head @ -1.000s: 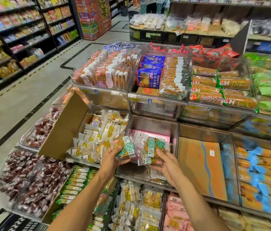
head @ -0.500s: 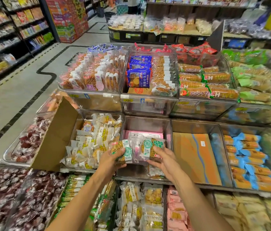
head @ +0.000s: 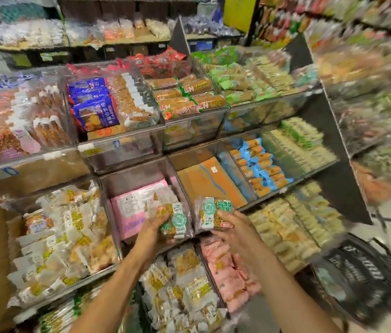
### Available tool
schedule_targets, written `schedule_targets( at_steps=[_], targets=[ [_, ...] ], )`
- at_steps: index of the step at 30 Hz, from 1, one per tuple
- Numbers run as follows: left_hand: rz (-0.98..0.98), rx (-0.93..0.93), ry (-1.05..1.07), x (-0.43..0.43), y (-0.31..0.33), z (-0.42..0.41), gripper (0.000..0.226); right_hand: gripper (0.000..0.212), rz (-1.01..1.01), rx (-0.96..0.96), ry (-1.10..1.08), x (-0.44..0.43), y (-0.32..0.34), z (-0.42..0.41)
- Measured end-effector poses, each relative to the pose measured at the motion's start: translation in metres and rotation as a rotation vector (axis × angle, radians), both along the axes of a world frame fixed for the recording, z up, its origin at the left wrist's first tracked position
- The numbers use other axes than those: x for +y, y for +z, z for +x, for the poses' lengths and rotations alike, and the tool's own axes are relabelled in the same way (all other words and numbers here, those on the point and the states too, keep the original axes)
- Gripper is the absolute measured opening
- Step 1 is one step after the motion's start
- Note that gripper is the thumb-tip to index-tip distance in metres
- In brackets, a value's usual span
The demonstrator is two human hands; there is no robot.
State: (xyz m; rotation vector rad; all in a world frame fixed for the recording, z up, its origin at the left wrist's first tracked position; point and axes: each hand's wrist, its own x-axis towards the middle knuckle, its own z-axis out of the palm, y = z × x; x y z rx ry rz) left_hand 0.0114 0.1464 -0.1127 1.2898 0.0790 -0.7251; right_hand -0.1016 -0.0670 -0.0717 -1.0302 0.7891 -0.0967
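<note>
- Both hands loaded: left hand point(head: 152, 233) grips one snack packet point(head: 174, 218); right hand point(head: 236, 228) pinches second packet point(head: 213, 212).
- Risk: slick wrappers may slip free, dropping into the pink-box bin point(head: 139, 174).

A grocery shop: clear bins point(head: 122, 153) of wrapped snacks point(head: 184, 102) (yellow price tags point(head: 91, 152))

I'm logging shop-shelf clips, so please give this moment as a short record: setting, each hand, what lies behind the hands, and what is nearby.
setting: shop display of clear plastic bins with wrapped snacks
left hand: grips a clear snack packet with a round green label
right hand: grips a second clear green-labelled packet
behind the hands: flat pink box in the middle bin
right of that: orange cardboard sheet, then blue-wrapped snack bars
lower right: black shopping basket
picture: blurred toward the edges
</note>
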Motion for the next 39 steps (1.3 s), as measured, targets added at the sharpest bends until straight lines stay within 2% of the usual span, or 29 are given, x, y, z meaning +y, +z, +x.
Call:
schedule_targets(
  at_steps=[4,7,12,14,16,18,21,24,25,28,30,33,35,37,39],
  targets=[
    [0.012,-0.05,-0.215,-0.046,0.015,-0.021,0.028,0.028,0.017,-0.014,-0.115,-0.04,-0.005,-0.051],
    [0.004,-0.075,-0.319,-0.086,0.021,-0.038,0.043,0.071,0.048,-0.061,-0.263,-0.071,-0.005,-0.088],
    [0.03,-0.109,-0.47,-0.162,0.024,-0.076,0.041,0.099,0.053,-0.094,-0.41,-0.131,-0.016,-0.155],
    [0.049,-0.111,-0.512,-0.194,0.023,-0.095,0.044,0.097,0.056,-0.087,-0.458,-0.155,-0.02,-0.185],
    [0.074,-0.113,-0.543,-0.226,0.02,-0.117,0.035,0.087,0.068,-0.085,-0.507,-0.177,-0.024,-0.214],
    [0.085,-0.097,-0.558,-0.258,0.014,-0.136,0.03,0.087,0.078,-0.079,-0.556,-0.198,-0.029,-0.243],
    [0.104,-0.087,-0.59,-0.301,-0.001,-0.163,0.046,0.106,0.059,-0.056,-0.625,-0.227,-0.038,-0.286],
    [0.12,-0.073,-0.628,-0.337,-0.013,-0.196,0.047,0.124,0.068,-0.063,-0.66,-0.249,-0.051,-0.328],
    [0.117,-0.078,-0.655,-0.349,-0.017,-0.206,0.056,0.127,0.077,-0.066,-0.67,-0.256,-0.055,-0.34],
    [0.094,-0.085,-0.719,-0.38,-0.028,-0.225,0.089,0.121,0.076,-0.059,-0.685,-0.274,-0.066,-0.371],
    [0.083,-0.071,-0.761,-0.402,-0.036,-0.233,0.1,0.107,0.088,-0.054,-0.724,-0.285,-0.068,-0.388],
    [0.084,-0.028,-0.805,-0.439,-0.044,-0.246,0.097,0.069,0.086,-0.029,-0.772,-0.307,-0.071,-0.404],
    [0.097,-0.02,-0.86,-0.463,-0.045,-0.255,0.085,0.044,0.088,-0.019,-0.805,-0.324,-0.072,-0.411],
    [0.089,-0.004,-0.935,-0.491,-0.048,-0.262,0.069,0.035,0.096,-0.016,-0.841,-0.343,-0.073,-0.416],
    [0.091,0.002,-0.988,-0.522,-0.056,-0.266,0.071,0.032,0.085,-0.004,-0.862,-0.363,-0.075,-0.42]
  ],
)
